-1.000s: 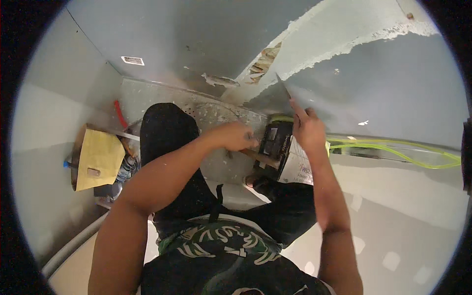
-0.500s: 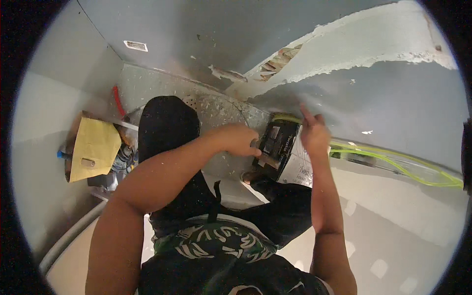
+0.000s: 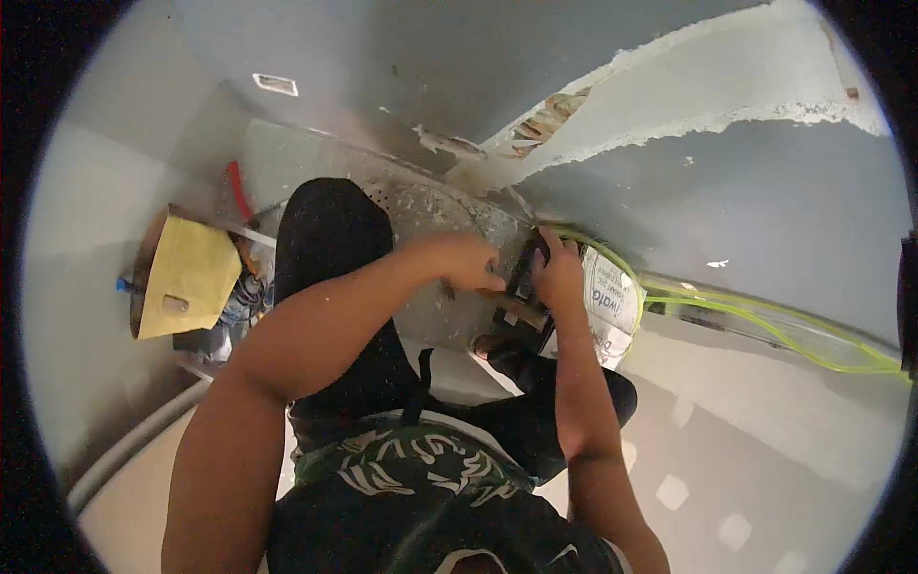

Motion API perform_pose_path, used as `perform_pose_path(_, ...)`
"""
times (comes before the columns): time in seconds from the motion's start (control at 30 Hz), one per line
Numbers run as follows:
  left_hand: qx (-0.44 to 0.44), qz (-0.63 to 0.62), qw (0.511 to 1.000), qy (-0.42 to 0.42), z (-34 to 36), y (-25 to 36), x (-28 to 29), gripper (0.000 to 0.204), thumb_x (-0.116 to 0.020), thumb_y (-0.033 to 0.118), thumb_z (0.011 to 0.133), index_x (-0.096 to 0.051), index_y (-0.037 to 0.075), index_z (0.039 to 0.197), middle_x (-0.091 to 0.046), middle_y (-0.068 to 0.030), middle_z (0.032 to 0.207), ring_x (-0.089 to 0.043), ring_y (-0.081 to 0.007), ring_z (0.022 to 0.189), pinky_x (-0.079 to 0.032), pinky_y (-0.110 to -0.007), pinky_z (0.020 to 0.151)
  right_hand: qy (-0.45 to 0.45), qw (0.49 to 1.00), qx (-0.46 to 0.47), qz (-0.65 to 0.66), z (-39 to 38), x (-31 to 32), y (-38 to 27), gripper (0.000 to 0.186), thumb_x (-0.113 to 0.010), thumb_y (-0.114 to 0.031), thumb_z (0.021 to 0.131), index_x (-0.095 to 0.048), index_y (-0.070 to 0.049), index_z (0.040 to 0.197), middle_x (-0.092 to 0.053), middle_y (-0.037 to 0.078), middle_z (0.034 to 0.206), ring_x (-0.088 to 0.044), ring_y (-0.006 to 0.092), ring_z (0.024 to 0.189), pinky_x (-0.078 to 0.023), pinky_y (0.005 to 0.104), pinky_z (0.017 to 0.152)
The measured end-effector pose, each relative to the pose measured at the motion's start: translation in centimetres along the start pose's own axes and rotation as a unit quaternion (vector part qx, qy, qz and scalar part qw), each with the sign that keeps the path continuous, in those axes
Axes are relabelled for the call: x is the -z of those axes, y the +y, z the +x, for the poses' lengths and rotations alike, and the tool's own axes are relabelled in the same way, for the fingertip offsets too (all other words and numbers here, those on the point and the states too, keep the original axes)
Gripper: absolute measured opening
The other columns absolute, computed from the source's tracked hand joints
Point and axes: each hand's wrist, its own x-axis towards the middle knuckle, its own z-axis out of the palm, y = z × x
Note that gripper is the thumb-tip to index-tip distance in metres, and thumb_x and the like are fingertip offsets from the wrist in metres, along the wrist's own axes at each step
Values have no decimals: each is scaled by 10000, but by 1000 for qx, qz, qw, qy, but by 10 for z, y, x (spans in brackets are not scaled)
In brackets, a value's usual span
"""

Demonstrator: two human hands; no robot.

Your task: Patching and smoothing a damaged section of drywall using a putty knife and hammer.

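My left hand (image 3: 467, 263) is closed over the floor in front of my knees. A brown, wooden-looking handle (image 3: 521, 310) reaches out from under its fingers; its other end is hidden. Close by on the right, my right hand (image 3: 557, 273) grips a scraper (image 3: 521, 206) by its dark handle, the pale thin blade pointing at the foot of the grey wall (image 3: 650, 201). Below that hand lies a black and white box (image 3: 612, 301) with printing on it, partly covered by my hand and forearm.
Yellow-green cable (image 3: 765, 320) runs along the wall base at right. Torn wall surface exposes a rough patch (image 3: 550, 120). At left stands a tool bag with a yellow flap (image 3: 191, 277), near a red-handled tool (image 3: 239, 191). Pale flakes litter the floor (image 3: 421, 206).
My right hand has moved left and down from the wall, and the scraper's blade now shows at the wall base. More of the box's white side is uncovered. My left hand has barely shifted.
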Motion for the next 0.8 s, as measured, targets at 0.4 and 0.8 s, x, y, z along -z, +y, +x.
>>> perform_pose_path(0.4, 13, 25, 1000, 2, -15, -3, 9, 511, -618, 500, 848, -650, 61, 1109, -638, -192, 1112, -613, -386, 1006, -484, -467, 869, 169, 867, -2, 468, 6, 46, -39, 415, -695, 8, 787, -509, -55, 1153, -584, 79, 1093, -596, 225, 950, -495, 357, 840)
perform_pose_path(0.8, 48, 41, 993, -101, -18, -1, 12, 539, -544, 532, 887, -609, 90, 1188, -655, -196, 1074, -628, -387, 990, -485, -493, 864, 100, 897, 377, 209, 83, 51, -93, 312, -739, -129, 630, -611, -86, 911, -582, 123, 903, -564, 333, 835, -463, 417, 745)
